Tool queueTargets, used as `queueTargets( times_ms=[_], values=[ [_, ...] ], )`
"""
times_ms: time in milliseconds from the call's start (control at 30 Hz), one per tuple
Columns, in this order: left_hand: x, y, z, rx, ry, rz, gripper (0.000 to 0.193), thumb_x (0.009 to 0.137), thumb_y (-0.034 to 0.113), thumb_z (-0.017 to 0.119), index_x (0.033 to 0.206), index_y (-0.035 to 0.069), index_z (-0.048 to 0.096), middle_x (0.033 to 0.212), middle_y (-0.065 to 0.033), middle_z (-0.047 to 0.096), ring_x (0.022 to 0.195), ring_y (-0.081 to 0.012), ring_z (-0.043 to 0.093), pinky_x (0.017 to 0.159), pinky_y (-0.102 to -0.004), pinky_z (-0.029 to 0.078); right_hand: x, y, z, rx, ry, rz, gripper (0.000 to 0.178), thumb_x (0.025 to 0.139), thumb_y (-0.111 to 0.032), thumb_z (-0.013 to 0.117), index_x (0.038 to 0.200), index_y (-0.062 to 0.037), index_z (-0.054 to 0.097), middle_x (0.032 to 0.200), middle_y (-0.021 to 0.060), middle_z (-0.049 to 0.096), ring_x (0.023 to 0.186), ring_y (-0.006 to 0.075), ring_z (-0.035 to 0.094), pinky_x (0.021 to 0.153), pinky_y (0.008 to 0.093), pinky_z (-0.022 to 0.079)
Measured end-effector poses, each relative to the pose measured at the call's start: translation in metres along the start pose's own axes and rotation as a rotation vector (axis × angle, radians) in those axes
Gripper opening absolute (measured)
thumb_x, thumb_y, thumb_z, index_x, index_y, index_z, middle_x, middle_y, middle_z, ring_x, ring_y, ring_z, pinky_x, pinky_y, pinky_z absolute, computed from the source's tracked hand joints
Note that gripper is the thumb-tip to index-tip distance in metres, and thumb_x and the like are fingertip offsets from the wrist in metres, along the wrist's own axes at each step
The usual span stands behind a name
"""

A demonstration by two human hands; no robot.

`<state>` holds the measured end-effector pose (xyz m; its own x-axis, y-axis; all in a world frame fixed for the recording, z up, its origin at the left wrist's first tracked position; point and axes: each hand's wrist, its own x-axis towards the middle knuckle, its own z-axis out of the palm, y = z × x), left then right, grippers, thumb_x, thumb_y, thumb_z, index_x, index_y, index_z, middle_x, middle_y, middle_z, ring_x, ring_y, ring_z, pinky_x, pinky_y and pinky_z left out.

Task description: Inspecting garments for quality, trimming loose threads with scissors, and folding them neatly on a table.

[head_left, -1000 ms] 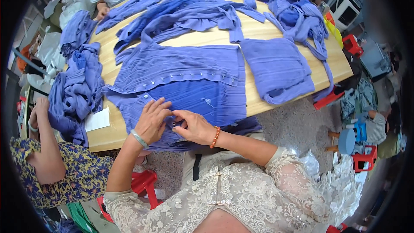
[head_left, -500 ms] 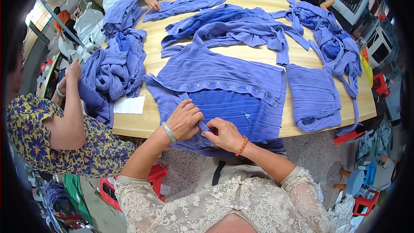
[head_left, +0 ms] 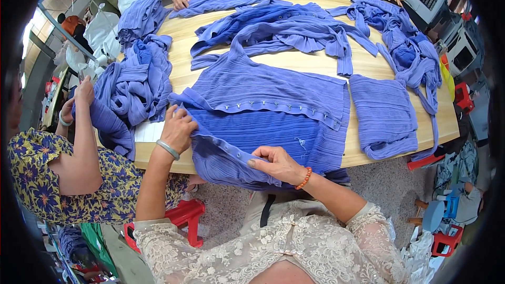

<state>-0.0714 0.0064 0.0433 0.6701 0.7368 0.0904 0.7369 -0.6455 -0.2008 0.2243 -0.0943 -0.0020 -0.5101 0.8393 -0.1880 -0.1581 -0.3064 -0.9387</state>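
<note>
A periwinkle ribbed cardigan point(head_left: 273, 81) lies spread at the table's near edge, its front parted so the darker inside shows. A row of small fastenings runs along the far front edge. My left hand point(head_left: 178, 130), with a pale bangle at its wrist, grips the near front band by its upper left end. That band point(head_left: 223, 146), dotted with buttons or holes, stretches slantwise between my hands. My right hand point(head_left: 279, 164), wearing a beaded orange bracelet, pinches it farther down between thumb and fingers. A tangle of loose thread point(head_left: 301, 142) rests on the dark inside.
A folded purple garment point(head_left: 383, 115) sits to the right. More lie heaped at the left point(head_left: 139, 81), far middle and right of the wooden table point(head_left: 181, 71). One person in a floral dress point(head_left: 58, 179) works at my left; two others are across the table. Red stool point(head_left: 187, 221) below.
My left hand has moved left and away along the band, and my right hand slightly right. The band, earlier bunched between my close hands, is now drawn out and lifted open.
</note>
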Motion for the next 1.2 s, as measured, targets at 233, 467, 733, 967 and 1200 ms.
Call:
queueTargets(
  times_ms=[233,467,733,967,1200],
  values=[
    [-0.012,-0.024,0.018,-0.749,0.144,-0.155,0.027,0.061,-0.007,0.047,0.074,0.005,0.067,0.072,-0.0105,0.061,0.076,-0.0293,0.057,0.073,-0.0372,0.045,-0.031,-0.006,-0.008,0.011,-0.169,0.036,0.023,0.091,-0.022,0.067,0.097,-0.0005,0.064,0.083,-0.0046,0.059,0.075,0.0023,0.049,0.065,0.0207,0.041],
    [-0.039,-0.060,0.040,-0.872,0.152,-0.417,0.026,0.063,-0.005,0.036,0.073,-0.002,0.060,0.065,-0.0105,0.060,0.065,-0.0201,0.058,0.064,-0.0297,0.046,-0.049,-0.019,-0.010,-0.132,-0.450,-0.128,0.024,0.090,-0.022,0.065,0.090,0.0018,0.066,0.090,0.0055,0.059,0.089,0.0145,0.051,0.078,0.0305,0.041],
    [-0.049,-0.082,0.058,-0.944,0.207,-0.546,0.024,0.060,-0.007,0.032,0.071,-0.001,0.052,0.065,-0.0022,0.052,0.062,-0.0107,0.047,0.059,-0.0238,0.040,-0.125,-0.047,-0.067,-0.231,-0.208,-0.124,0.019,0.089,-0.015,0.066,0.090,0.0035,0.066,0.090,0.0059,0.060,0.088,0.0133,0.053,0.076,0.0282,0.042],
    [-0.028,-0.069,0.055,-0.738,0.221,-0.563,0.021,0.065,-0.006,0.037,0.075,-0.004,0.054,0.065,-0.0048,0.052,0.065,-0.0130,0.047,0.061,-0.0265,0.039,-0.170,-0.073,-0.108,-0.154,0.034,0.032,0.015,0.090,-0.012,0.066,0.093,0.0026,0.064,0.080,-0.0039,0.058,0.072,0.0017,0.049,0.061,0.0194,0.040],
    [-0.014,-0.069,0.075,-0.501,0.245,-0.577,0.023,0.065,-0.004,0.042,0.080,-0.004,0.059,0.071,-0.0207,0.060,0.069,-0.0321,0.061,0.070,-0.0361,0.047,-0.149,-0.061,-0.151,-0.491,0.470,0.046,0.022,0.085,-0.020,0.067,0.092,0.0014,0.068,0.073,0.0016,0.065,0.067,0.0064,0.055,0.063,0.0244,0.045]
  ],
)
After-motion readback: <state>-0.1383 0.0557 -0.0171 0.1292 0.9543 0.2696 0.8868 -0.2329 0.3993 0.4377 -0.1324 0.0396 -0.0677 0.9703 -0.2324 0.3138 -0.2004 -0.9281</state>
